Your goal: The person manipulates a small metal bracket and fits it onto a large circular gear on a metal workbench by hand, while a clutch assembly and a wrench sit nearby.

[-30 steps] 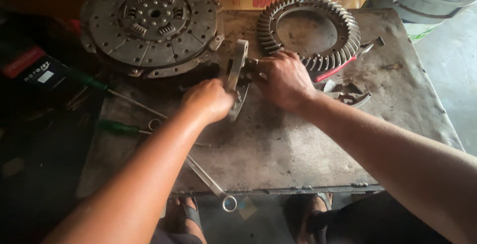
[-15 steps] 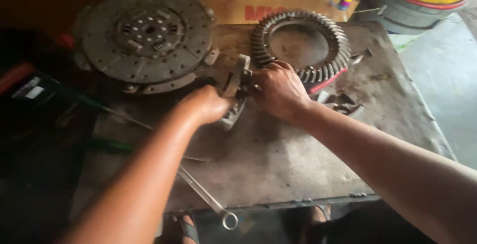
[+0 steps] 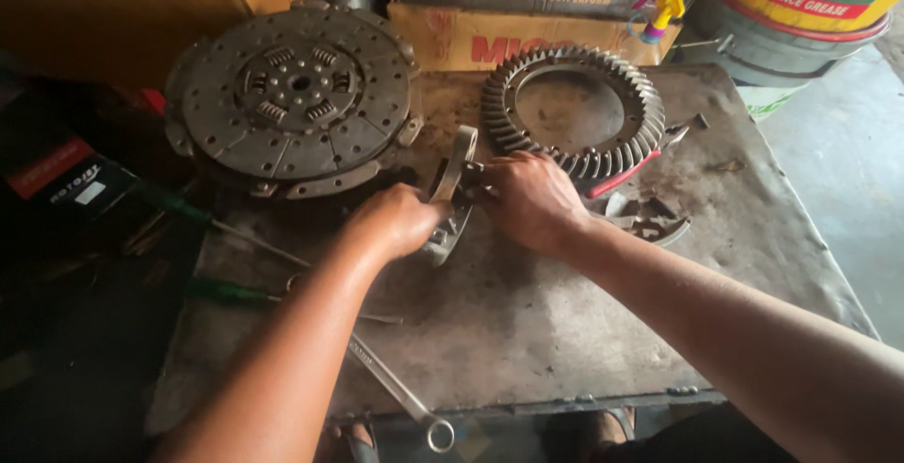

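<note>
— How many hands on the part?
— Two: left hand [image 3: 400, 223] and right hand [image 3: 532, 201] each keep a closed grip on one curved brake shoe [image 3: 450, 190], mid-counter [image 3: 565, 331].
— Around it?
— One clutch disc [image 3: 292, 96], one ring gear [image 3: 573, 110], one spanner [image 3: 400, 392].

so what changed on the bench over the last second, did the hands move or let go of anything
Very little. Both hands keep their grip on the curved metal part: the left hand at its lower end, the right hand beside its middle. Neither let go or took anything new. The apparent shift is mostly the camera moving. The clutch disc, ring gear and spanner lie where they were.
</note>
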